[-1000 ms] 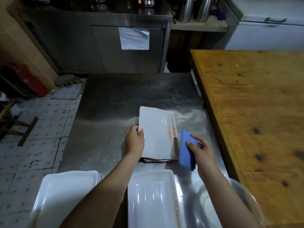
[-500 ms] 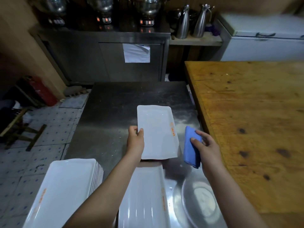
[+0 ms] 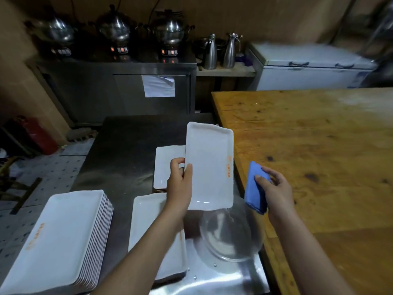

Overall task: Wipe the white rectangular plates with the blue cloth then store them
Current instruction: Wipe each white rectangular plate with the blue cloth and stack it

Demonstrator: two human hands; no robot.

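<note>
My left hand (image 3: 179, 184) grips the left edge of a white rectangular plate (image 3: 210, 165) with orange print, held tilted above the steel table (image 3: 125, 150). Water drips from its lower right corner. My right hand (image 3: 274, 188) holds the folded blue cloth (image 3: 254, 186) just right of that plate, apart from it. Under the lifted plate a short pile of white plates (image 3: 165, 165) lies on the table. A tall stack of plates (image 3: 61, 239) stands at the near left, and another plate (image 3: 146, 222) lies under my left forearm.
A clear glass bowl (image 3: 231, 237) sits on the table below the lifted plate. A large wooden table (image 3: 319, 150) runs along the right. Steel counter with pots (image 3: 170, 30) and jugs stands at the back, a white chest freezer (image 3: 308, 69) back right.
My left hand has lifted the top plate off the short pile and raised it, tilted. The right hand with the cloth has stayed beside it. The view has tipped up.
</note>
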